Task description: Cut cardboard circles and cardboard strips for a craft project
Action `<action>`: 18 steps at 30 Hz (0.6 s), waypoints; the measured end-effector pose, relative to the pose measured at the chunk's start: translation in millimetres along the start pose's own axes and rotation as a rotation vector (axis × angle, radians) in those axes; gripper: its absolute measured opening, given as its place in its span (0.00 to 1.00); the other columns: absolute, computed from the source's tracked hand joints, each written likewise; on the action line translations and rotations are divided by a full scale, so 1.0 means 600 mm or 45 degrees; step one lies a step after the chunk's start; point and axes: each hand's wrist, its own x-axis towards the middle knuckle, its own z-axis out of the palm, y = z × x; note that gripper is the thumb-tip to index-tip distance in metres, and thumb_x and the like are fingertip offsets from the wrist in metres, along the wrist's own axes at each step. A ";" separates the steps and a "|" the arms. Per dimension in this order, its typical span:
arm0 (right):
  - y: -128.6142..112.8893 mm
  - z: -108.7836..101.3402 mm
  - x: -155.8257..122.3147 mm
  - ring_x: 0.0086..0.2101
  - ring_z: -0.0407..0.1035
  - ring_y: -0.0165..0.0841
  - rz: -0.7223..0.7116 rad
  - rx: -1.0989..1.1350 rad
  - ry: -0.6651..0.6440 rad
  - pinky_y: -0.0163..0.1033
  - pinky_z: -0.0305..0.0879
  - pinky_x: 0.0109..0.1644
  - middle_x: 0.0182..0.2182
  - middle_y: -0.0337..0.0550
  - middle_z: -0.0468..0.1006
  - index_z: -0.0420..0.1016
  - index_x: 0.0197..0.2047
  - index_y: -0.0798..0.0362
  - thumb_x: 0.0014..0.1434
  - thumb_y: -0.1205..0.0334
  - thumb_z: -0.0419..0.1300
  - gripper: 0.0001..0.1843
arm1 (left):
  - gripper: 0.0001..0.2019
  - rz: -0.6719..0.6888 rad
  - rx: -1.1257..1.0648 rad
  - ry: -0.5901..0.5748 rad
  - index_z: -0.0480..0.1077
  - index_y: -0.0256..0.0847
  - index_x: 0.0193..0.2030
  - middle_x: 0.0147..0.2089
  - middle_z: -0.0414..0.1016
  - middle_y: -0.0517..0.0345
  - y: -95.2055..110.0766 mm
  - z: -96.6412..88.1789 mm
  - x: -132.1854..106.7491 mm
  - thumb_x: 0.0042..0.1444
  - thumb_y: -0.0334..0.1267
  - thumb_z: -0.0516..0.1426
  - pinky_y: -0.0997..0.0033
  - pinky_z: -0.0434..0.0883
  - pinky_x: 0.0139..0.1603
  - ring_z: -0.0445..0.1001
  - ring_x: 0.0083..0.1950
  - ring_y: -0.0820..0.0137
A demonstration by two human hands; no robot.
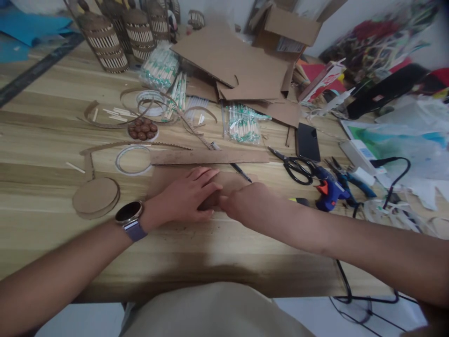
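Note:
My left hand point(185, 194), with a watch point(129, 213) on its wrist, lies flat on a piece of brown cardboard point(164, 180), fingers stretched out. Close beside it, my right hand point(243, 203) is closed over the same cardboard; what it grips, if anything, is hidden. A dark patch shows between the two hands, too shaded to make out. Just beyond them lies a long cardboard strip point(210, 157). A pen point(242, 173) pokes out from under that strip, its dark tip towards my right hand.
To the right are scissors point(294, 166), a phone point(307, 142), a blue glue gun point(329, 189) and pliers point(354, 180). To the left are cardboard discs point(96, 199), a tape roll point(133, 159) and a dish of brown balls point(142, 128). Cardboard sheets point(242, 61) lie behind.

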 end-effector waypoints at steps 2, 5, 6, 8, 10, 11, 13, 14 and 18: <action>0.010 0.019 -0.011 0.32 0.81 0.43 0.003 -0.036 0.080 0.38 0.60 0.25 0.31 0.48 0.84 0.75 0.55 0.55 0.61 0.78 0.56 0.21 | 0.28 -0.008 -0.006 -0.013 0.67 0.36 0.62 0.74 0.58 0.35 0.000 0.000 -0.001 0.58 0.47 0.63 0.44 0.57 0.73 0.56 0.74 0.45; 0.022 0.044 -0.025 0.30 0.80 0.41 0.024 -0.016 0.108 0.37 0.50 0.22 0.30 0.46 0.83 0.74 0.54 0.53 0.62 0.78 0.54 0.20 | 0.28 -0.018 -0.021 -0.020 0.68 0.35 0.62 0.74 0.57 0.34 0.001 -0.001 -0.002 0.58 0.47 0.63 0.43 0.57 0.73 0.56 0.74 0.44; 0.025 0.051 -0.028 0.29 0.80 0.40 0.033 -0.004 0.101 0.37 0.48 0.22 0.29 0.45 0.83 0.74 0.54 0.53 0.63 0.77 0.54 0.20 | 0.28 -0.019 -0.024 -0.020 0.68 0.35 0.62 0.74 0.57 0.34 0.001 -0.001 -0.002 0.59 0.47 0.63 0.43 0.57 0.73 0.56 0.74 0.44; 0.029 0.060 -0.031 0.29 0.79 0.39 0.047 0.008 0.116 0.36 0.45 0.22 0.28 0.45 0.82 0.74 0.52 0.52 0.64 0.76 0.54 0.17 | 0.28 -0.016 -0.026 -0.014 0.68 0.34 0.62 0.74 0.57 0.34 0.001 -0.002 -0.003 0.59 0.48 0.63 0.42 0.56 0.73 0.56 0.74 0.44; 0.032 0.067 -0.031 0.28 0.78 0.37 0.057 0.017 0.149 0.37 0.43 0.22 0.29 0.45 0.82 0.74 0.52 0.52 0.65 0.73 0.55 0.15 | 0.28 -0.011 -0.025 -0.005 0.68 0.34 0.62 0.74 0.57 0.33 0.000 -0.002 -0.003 0.59 0.49 0.62 0.42 0.57 0.72 0.56 0.74 0.44; 0.035 0.069 -0.031 0.27 0.78 0.37 0.058 0.028 0.163 0.37 0.43 0.22 0.29 0.44 0.82 0.74 0.52 0.51 0.66 0.72 0.55 0.15 | 0.28 -0.008 -0.021 -0.002 0.68 0.34 0.62 0.74 0.57 0.33 0.000 -0.002 -0.004 0.60 0.49 0.62 0.42 0.57 0.72 0.56 0.74 0.43; 0.040 0.074 -0.033 0.27 0.77 0.36 0.061 0.057 0.166 0.37 0.42 0.23 0.28 0.42 0.82 0.75 0.52 0.50 0.66 0.71 0.55 0.15 | 0.28 -0.003 -0.003 -0.006 0.68 0.35 0.61 0.74 0.58 0.33 -0.001 -0.001 -0.004 0.60 0.50 0.62 0.41 0.58 0.72 0.56 0.73 0.43; 0.043 0.077 -0.035 0.27 0.77 0.35 0.058 0.070 0.159 0.37 0.41 0.23 0.28 0.41 0.82 0.75 0.53 0.49 0.66 0.71 0.56 0.15 | 0.28 0.001 0.007 -0.007 0.68 0.34 0.61 0.74 0.58 0.32 -0.001 0.000 -0.004 0.60 0.50 0.62 0.42 0.58 0.72 0.57 0.73 0.43; 0.055 0.091 -0.051 0.26 0.75 0.34 0.080 0.050 0.173 0.39 0.39 0.23 0.28 0.42 0.82 0.75 0.53 0.51 0.65 0.74 0.56 0.17 | 0.29 0.012 0.024 0.012 0.68 0.33 0.62 0.73 0.57 0.31 -0.002 0.004 -0.005 0.60 0.50 0.62 0.42 0.59 0.71 0.57 0.73 0.42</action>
